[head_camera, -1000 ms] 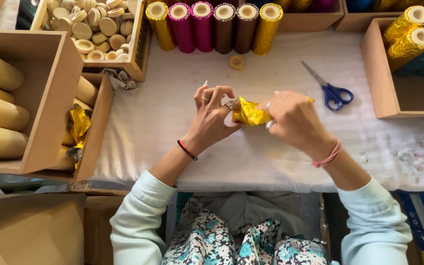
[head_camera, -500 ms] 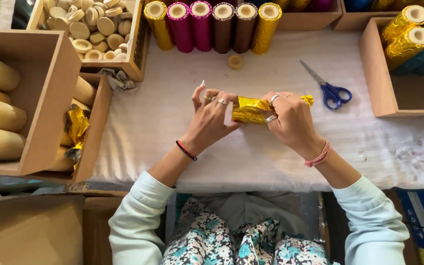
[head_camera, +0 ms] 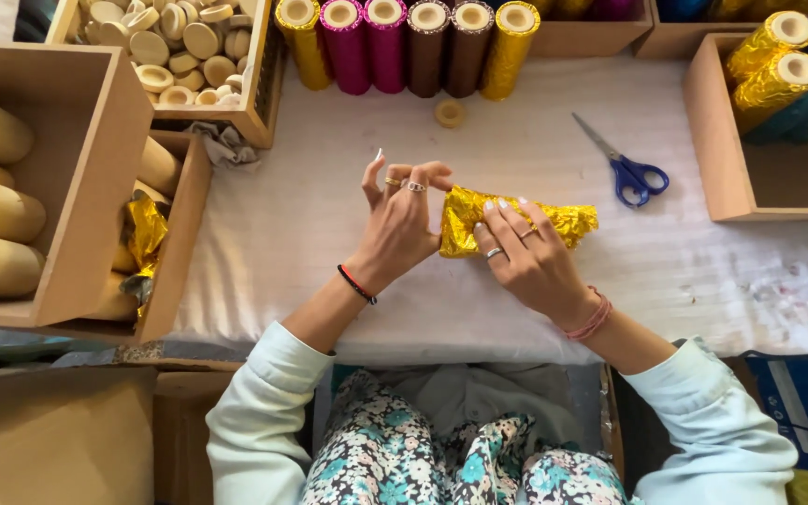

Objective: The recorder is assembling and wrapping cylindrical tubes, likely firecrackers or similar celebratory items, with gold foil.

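Head view: both hands gripping gold-foil tube; wooden box of wrapped tubes.

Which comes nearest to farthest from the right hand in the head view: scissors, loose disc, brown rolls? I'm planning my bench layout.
From the right hand:
1. Blue-handled scissors, just up and to the right.
2. Loose disc, above on the cloth.
3. Brown rolls, at the far edge.

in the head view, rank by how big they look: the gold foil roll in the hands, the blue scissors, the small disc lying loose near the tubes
1. gold foil roll, partly covered by the right hand
2. blue scissors, somewhat shorter and thinner
3. small disc, clearly smallest
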